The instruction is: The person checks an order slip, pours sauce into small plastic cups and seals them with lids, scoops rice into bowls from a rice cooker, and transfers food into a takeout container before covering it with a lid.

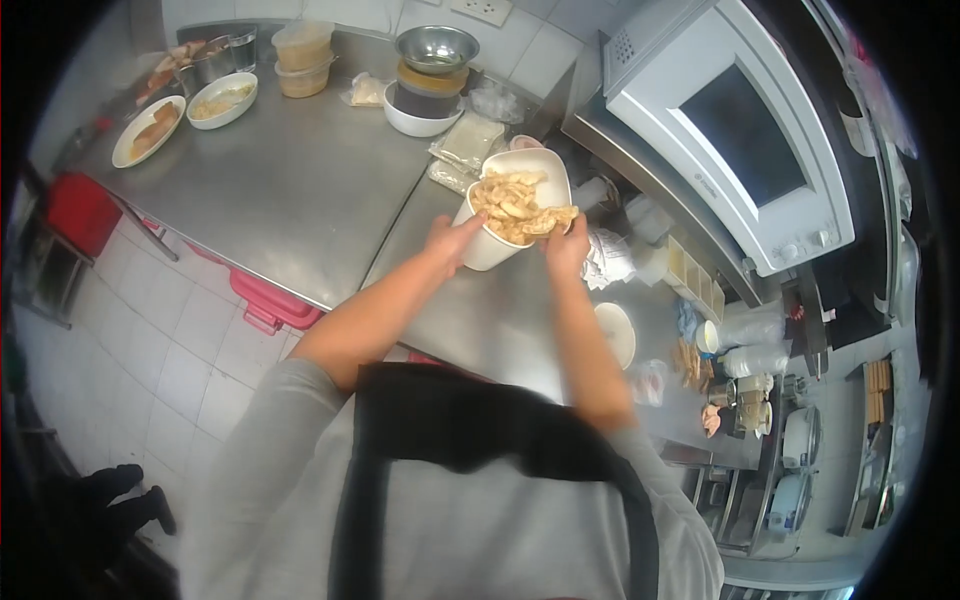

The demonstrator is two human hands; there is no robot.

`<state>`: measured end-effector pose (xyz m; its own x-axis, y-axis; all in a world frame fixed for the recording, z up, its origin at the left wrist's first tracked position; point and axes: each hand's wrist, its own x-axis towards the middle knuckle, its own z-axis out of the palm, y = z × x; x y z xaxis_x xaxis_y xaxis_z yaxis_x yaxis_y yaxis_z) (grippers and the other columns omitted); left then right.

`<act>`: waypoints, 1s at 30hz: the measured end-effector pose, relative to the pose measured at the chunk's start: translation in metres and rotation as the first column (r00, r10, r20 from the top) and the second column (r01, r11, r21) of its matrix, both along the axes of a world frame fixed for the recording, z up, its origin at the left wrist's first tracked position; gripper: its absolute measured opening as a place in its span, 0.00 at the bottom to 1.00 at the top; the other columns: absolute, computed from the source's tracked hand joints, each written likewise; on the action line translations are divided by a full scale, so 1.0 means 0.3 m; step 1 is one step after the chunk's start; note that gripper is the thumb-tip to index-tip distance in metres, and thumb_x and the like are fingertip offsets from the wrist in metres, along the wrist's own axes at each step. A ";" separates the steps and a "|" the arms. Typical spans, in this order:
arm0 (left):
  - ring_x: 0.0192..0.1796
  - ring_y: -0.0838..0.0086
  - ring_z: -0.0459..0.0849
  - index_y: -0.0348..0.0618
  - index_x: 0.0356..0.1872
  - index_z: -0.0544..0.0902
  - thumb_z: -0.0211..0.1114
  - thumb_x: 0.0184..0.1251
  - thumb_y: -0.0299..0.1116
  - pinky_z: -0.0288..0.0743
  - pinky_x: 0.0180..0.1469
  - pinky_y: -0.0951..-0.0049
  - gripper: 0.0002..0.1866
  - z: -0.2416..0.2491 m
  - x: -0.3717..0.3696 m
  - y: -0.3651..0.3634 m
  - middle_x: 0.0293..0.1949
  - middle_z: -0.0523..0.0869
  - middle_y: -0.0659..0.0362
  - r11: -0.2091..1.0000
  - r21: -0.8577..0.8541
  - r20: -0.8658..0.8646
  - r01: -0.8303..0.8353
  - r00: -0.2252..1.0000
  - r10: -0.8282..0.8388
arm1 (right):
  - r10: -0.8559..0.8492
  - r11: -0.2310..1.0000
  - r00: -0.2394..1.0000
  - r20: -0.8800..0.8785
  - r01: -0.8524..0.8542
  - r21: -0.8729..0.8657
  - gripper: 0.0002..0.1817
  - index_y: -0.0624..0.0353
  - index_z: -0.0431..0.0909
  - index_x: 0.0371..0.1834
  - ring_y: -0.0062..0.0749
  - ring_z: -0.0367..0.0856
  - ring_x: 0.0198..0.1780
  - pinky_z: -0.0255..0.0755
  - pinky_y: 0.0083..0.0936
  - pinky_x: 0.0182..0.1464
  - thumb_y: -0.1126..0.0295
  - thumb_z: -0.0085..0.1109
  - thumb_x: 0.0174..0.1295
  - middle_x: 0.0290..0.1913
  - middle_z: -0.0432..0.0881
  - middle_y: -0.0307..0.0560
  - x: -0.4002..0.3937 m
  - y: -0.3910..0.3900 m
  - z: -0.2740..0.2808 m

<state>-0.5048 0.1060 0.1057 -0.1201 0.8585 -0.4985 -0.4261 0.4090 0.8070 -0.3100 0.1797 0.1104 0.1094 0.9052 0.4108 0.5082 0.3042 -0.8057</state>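
A white, deep container (pixel 490 250) with rounded corners is tilted over the steel counter, its opening facing up and away from me. Light brown, lumpy food pieces (pixel 512 200) fill much of it. My left hand (pixel 455 243) is closed on the container's left side, with the thumb near the rim. My right hand (pixel 568 246) is at the right rim, its fingers closed around a food piece (pixel 556 217) that sticks out past the edge. Whether those fingers also touch the container is hidden.
Clear packets (pixel 468 142) and stacked bowls (pixel 430 95) stand behind the container. Two white dishes (pixel 222 101) and stacked tubs (pixel 303 60) are at the far left. A white microwave (pixel 735 130) sits on a raised shelf at right. A round white lid (pixel 614 335) lies near my right forearm.
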 end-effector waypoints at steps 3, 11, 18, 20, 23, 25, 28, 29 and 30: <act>0.65 0.53 0.64 0.36 0.65 0.58 0.69 0.51 0.55 0.61 0.64 0.55 0.47 -0.086 0.025 0.005 0.63 0.64 0.44 0.977 0.104 -0.538 -0.187 0.815 0.213 | 0.046 0.978 0.961 0.274 -0.099 0.183 0.24 0.64 0.64 0.55 0.53 0.75 0.48 0.68 0.39 0.52 0.75 0.51 0.52 0.45 0.76 0.61 0.038 0.059 -0.066; 0.58 0.61 0.68 0.60 0.42 0.81 0.66 0.46 0.38 0.63 0.55 0.55 0.17 0.032 0.111 0.009 0.53 0.73 0.57 0.475 0.718 -0.651 0.509 0.248 0.718 | 0.439 0.894 0.873 -0.210 -0.447 0.009 0.24 0.65 0.66 0.59 0.41 0.78 0.50 0.76 0.32 0.48 0.66 0.49 0.60 0.53 0.74 0.56 0.040 0.145 -0.119; 0.52 0.58 0.72 0.48 0.33 0.82 0.66 0.44 0.35 0.68 0.52 0.59 0.12 0.019 0.044 0.085 0.42 0.78 0.56 0.658 0.744 -0.639 0.119 0.415 0.647 | 0.022 0.947 0.926 0.377 -0.141 0.290 0.26 0.67 0.64 0.63 0.58 0.71 0.55 0.62 0.44 0.59 0.70 0.42 0.60 0.54 0.70 0.71 -0.027 0.070 0.094; 0.50 0.56 0.75 0.46 0.34 0.82 0.67 0.43 0.35 0.69 0.51 0.59 0.14 0.017 0.004 0.079 0.41 0.79 0.53 0.765 0.626 -0.717 0.152 0.497 0.488 | 0.099 0.894 0.944 0.316 -0.224 0.388 0.24 0.68 0.64 0.61 0.56 0.72 0.53 0.64 0.43 0.57 0.72 0.45 0.61 0.53 0.71 0.67 0.031 0.207 0.033; 0.49 0.55 0.78 0.44 0.44 0.80 0.69 0.44 0.36 0.72 0.53 0.60 0.22 -0.074 -0.041 0.084 0.45 0.80 0.49 0.520 0.831 -0.548 0.199 0.458 0.700 | 0.011 0.919 0.981 0.194 -0.087 0.385 0.24 0.66 0.64 0.60 0.49 0.71 0.53 0.66 0.39 0.57 0.73 0.52 0.59 0.53 0.70 0.59 0.043 0.231 -0.069; 0.53 0.54 0.76 0.39 0.48 0.78 0.66 0.48 0.31 0.69 0.58 0.59 0.22 0.037 -0.067 -0.018 0.49 0.79 0.47 0.656 0.743 -0.629 0.129 0.470 0.620 | -0.020 0.866 0.959 0.283 -0.125 0.484 0.24 0.67 0.63 0.59 0.52 0.69 0.54 0.64 0.41 0.57 0.74 0.50 0.59 0.53 0.68 0.61 -0.004 0.185 -0.056; 0.54 0.54 0.76 0.43 0.53 0.75 0.67 0.48 0.33 0.70 0.56 0.60 0.26 -0.021 -0.109 0.032 0.48 0.79 0.48 0.725 0.660 -0.634 0.197 0.663 0.398 | 0.025 0.913 0.966 0.256 -0.126 0.387 0.23 0.69 0.63 0.59 0.55 0.69 0.53 0.62 0.42 0.57 0.76 0.46 0.59 0.52 0.67 0.62 -0.045 0.095 0.011; 0.53 0.53 0.76 0.45 0.53 0.75 0.67 0.49 0.34 0.71 0.56 0.60 0.25 -0.006 -0.112 0.030 0.47 0.79 0.49 0.741 0.646 -0.571 0.185 0.761 0.307 | 0.071 0.963 0.987 0.148 -0.106 0.248 0.23 0.67 0.63 0.59 0.54 0.69 0.52 0.67 0.40 0.54 0.77 0.45 0.59 0.52 0.66 0.63 -0.064 0.052 0.073; 0.54 0.53 0.75 0.46 0.53 0.75 0.67 0.49 0.34 0.70 0.56 0.59 0.25 0.022 -0.115 0.028 0.49 0.78 0.49 0.717 0.652 -0.659 0.246 0.651 0.376 | 0.070 0.978 0.995 0.065 -0.081 0.191 0.22 0.67 0.63 0.59 0.50 0.72 0.50 0.76 0.34 0.42 0.78 0.44 0.59 0.51 0.66 0.61 -0.065 0.050 0.083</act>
